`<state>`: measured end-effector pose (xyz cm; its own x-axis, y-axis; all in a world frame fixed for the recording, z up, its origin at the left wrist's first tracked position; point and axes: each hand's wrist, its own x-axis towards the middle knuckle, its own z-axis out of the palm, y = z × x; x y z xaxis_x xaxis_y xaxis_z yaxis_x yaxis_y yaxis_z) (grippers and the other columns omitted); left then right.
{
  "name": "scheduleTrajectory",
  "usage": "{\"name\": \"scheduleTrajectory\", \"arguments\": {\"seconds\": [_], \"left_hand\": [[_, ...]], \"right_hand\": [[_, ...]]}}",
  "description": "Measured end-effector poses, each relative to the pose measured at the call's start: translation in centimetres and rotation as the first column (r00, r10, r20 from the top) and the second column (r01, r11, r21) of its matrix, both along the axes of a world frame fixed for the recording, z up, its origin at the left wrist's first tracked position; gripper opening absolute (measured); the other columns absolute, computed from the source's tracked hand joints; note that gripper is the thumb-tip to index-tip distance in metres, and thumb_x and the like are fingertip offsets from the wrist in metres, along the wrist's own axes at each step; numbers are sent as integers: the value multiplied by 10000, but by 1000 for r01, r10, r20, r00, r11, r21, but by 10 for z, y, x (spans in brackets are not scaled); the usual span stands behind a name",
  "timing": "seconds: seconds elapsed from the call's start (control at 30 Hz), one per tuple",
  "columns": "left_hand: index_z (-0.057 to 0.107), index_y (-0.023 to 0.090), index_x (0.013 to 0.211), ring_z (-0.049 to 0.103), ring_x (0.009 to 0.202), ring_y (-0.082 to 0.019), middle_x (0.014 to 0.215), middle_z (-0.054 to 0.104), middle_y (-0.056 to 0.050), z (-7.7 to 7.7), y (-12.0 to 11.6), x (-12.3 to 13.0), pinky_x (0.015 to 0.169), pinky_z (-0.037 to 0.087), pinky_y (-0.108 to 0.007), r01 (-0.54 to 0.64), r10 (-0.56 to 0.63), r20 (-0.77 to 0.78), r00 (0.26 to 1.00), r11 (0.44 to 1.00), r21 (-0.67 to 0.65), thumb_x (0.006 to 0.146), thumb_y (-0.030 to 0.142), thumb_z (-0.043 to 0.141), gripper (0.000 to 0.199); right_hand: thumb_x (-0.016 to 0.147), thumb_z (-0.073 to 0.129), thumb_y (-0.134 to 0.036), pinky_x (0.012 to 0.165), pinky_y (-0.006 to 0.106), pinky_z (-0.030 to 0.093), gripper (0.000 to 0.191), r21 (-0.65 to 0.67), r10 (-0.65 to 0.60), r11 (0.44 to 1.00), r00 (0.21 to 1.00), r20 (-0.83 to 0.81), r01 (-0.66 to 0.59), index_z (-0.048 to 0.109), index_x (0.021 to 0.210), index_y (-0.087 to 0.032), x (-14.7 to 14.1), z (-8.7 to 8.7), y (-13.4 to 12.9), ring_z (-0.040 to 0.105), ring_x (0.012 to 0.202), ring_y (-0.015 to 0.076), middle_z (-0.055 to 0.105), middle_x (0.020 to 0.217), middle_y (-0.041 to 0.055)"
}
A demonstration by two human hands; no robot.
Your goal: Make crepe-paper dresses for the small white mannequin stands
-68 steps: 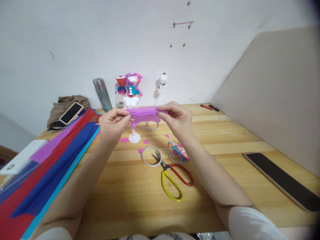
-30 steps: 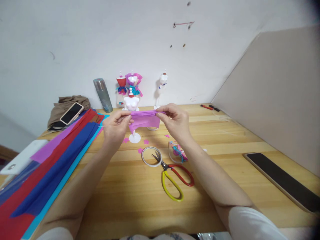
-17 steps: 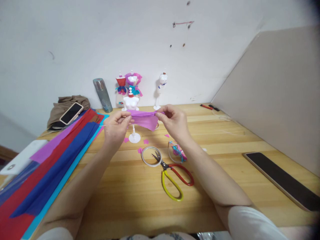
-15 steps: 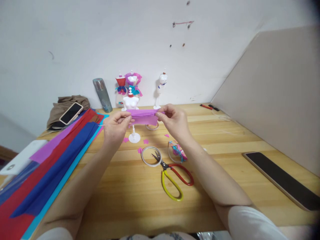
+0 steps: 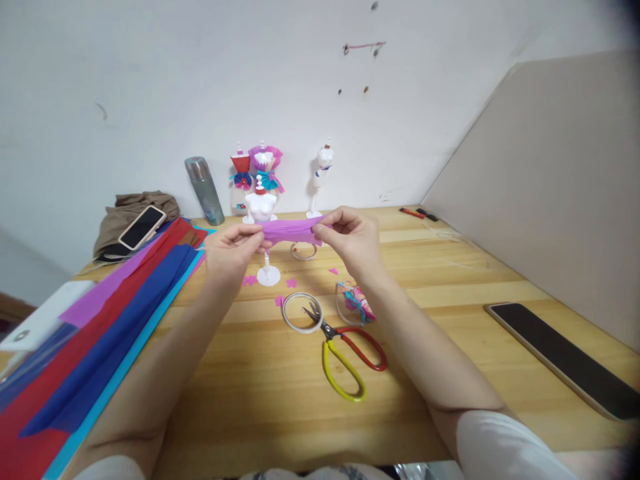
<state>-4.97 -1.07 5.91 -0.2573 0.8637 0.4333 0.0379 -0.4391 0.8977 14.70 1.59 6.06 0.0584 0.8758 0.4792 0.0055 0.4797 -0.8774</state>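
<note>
A gathered strip of purple crepe paper [image 5: 290, 231] is stretched level between my two hands above the table. My left hand [image 5: 234, 250] pinches its left end, and my right hand [image 5: 350, 241] pinches the right end. Just behind the strip stands a white mini mannequin [image 5: 261, 205] with a red collar; the strip hides its lower body, while its round base [image 5: 269, 276] shows below. Small pink paper flowers [image 5: 291, 283] lie near that base. Closer to me are a white ring [image 5: 303, 313] and scissors with red and yellow handles [image 5: 345, 355], blades open under the ring.
Dressed mannequins [image 5: 242, 167] and a bare-topped one [image 5: 325, 160] stand by the wall beside a flask [image 5: 205, 190]. Coloured paper sheets [image 5: 107, 333] cover the left side. A phone [image 5: 565, 357] lies at right, a decorated ring [image 5: 356, 303] near my right forearm.
The purple strip has become more bunched, with its lower flap drawn up into a narrower band. My right hand has shifted slightly to the right; both hands keep their pinch.
</note>
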Motion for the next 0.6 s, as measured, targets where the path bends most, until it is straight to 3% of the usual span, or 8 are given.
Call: {"name": "scheduleTrajectory", "arguments": {"seconds": [0.37, 0.6], "left_hand": [[766, 157, 876, 716, 600, -169, 652, 735, -20, -3, -1, 1, 607, 617, -287, -73, 81, -79, 994, 992, 98, 690, 304, 773, 237], [757, 121, 957, 715, 586, -166, 679, 740, -35, -5, 3, -1, 584, 610, -276, -62, 65, -58, 996, 996, 65, 669, 295, 775, 336]], "right_hand": [[703, 718, -259, 613, 318, 506, 131, 105, -4, 994, 999, 36, 0, 593, 706, -221, -1, -6, 4, 585, 616, 148, 621, 667, -8], [708, 726, -241, 587, 306, 474, 108, 146, -15, 989, 999, 47, 8, 622, 703, -211, -2, -7, 3, 566, 592, 136, 629, 661, -13]]}}
